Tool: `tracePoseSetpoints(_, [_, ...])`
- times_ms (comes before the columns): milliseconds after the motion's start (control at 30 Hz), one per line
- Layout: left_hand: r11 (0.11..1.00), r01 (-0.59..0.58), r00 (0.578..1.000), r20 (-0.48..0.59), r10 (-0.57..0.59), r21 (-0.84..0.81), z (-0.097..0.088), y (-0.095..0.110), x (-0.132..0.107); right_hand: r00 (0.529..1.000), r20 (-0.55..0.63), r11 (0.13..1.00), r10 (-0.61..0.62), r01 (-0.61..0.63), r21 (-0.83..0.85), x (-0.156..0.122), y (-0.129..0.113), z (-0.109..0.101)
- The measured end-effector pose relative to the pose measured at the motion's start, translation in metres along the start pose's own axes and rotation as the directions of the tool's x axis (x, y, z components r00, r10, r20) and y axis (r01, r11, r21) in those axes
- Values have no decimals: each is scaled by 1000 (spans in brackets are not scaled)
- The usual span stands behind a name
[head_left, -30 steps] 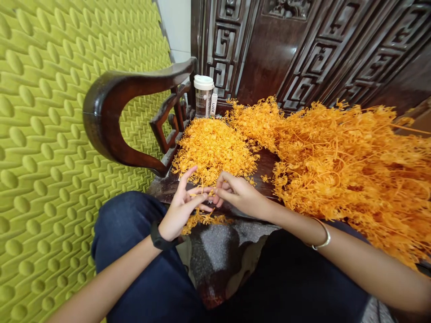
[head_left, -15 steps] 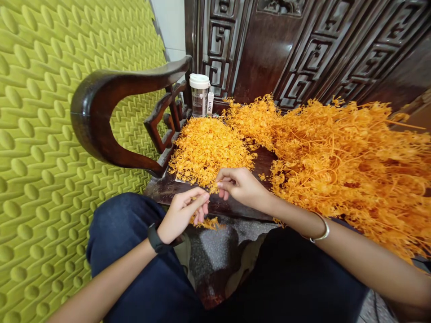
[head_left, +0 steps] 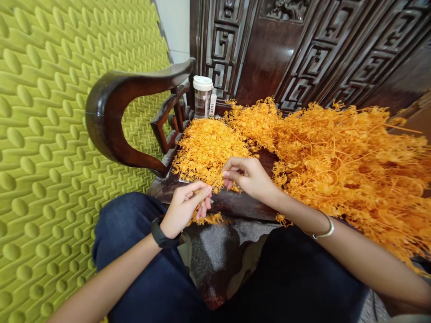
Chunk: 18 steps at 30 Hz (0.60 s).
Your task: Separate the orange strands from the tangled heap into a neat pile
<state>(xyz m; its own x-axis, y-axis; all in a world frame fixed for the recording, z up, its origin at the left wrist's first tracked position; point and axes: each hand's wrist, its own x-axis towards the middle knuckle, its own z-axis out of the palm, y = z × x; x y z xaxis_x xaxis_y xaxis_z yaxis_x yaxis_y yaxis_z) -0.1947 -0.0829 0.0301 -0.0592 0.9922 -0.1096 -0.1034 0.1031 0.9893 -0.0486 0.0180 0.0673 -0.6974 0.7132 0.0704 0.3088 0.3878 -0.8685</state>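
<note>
My left hand [head_left: 188, 204] is closed, thumb against forefinger, with bits of orange artificial flower stem showing between the fingers. An orange flower sprig [head_left: 210, 218] hangs just below that hand over the bench's front edge. Slightly higher and to the right, my right hand [head_left: 245, 177] is pinched; whatever is in its fingertips is too small to make out. The two hands are a short gap apart. Right behind them lies a heap of short orange flower heads [head_left: 210, 143] on the dark wooden bench [head_left: 232, 204].
A large pile of long-stemmed orange flowers [head_left: 353, 166] covers the right side of the bench, with a smaller clump [head_left: 257, 119] at the back. A lidded clear cup [head_left: 202, 98] stands behind the heap. A curved wooden armrest [head_left: 104, 112] rises at left beside green textured padding [head_left: 40, 148].
My right hand has moved slightly up and away from my left, widening the gap between their fingertips. The view has shifted a little, so the bench sits slightly further right.
</note>
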Motion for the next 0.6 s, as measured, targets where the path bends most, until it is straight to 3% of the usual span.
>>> tracePoseSetpoints(167, [999,5,1000,2,-4,-34,0,4,-1,1000,-15,1000,-17,17,-26,1,-3,5])
tracePoseSetpoints(233, [999,16,1000,-1,-16,-41,-4,0,-5,997,-71,998,-43,40,-40,3,-4,-10])
tracePoseSetpoints(267, [999,33,999,-3,-33,-41,-7,-4,-7,985,-160,997,-69,63,-46,4,-4,-23])
tracePoseSetpoints(300, [997,57,998,-10,-58,-44,-10,-8,-10,949,-295,993,-112,99,-59,6,-3,-39])
tracePoseSetpoints(333, [995,83,996,-23,-84,-51,-14,-12,-13,865,-475,987,-162,151,-63,7,-3,-56])
tracePoseSetpoints(400, [990,105,992,-63,-111,-98,-18,-18,-16,656,-710,949,-255,311,-54,8,-3,-86])
tracePoseSetpoints(433, [987,95,991,-77,-105,-130,-19,-20,-16,640,-712,939,-290,335,-82,8,-2,-95])
tracePoseSetpoints(533, [980,35,996,-68,-49,-197,-15,-17,-12,711,-624,945,-324,272,-181,10,4,-99])
tracePoseSetpoints(600, [978,30,999,-38,-39,-209,-10,-13,-8,723,-614,948,-316,222,-227,16,14,-90])
